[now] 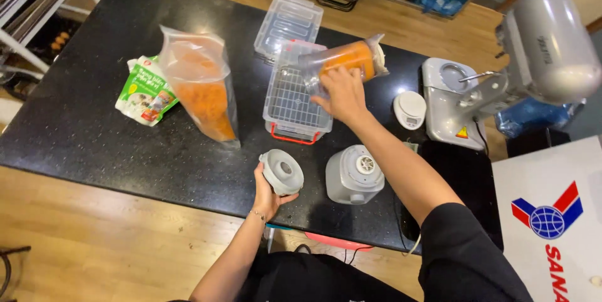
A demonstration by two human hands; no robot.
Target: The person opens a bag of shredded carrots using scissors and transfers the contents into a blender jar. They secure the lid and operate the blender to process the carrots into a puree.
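My right hand [342, 94] grips a clear blender jar [343, 60] full of orange shredded stuff, tipped on its side over a clear plastic box [290, 96] with a wire rack inside and red clips. My left hand [268, 194] holds the round grey blender lid [282, 171] near the front edge of the black table [94, 120]. The grey blender base [354, 174] stands just right of the lid.
A clear bag of orange shreds [202, 85] stands left of the box, with a green and white packet [146, 90] behind it. The box's lid [288, 25] lies farther back. A small white scale [409, 109] and a grey stand mixer [514, 70] sit at the right.
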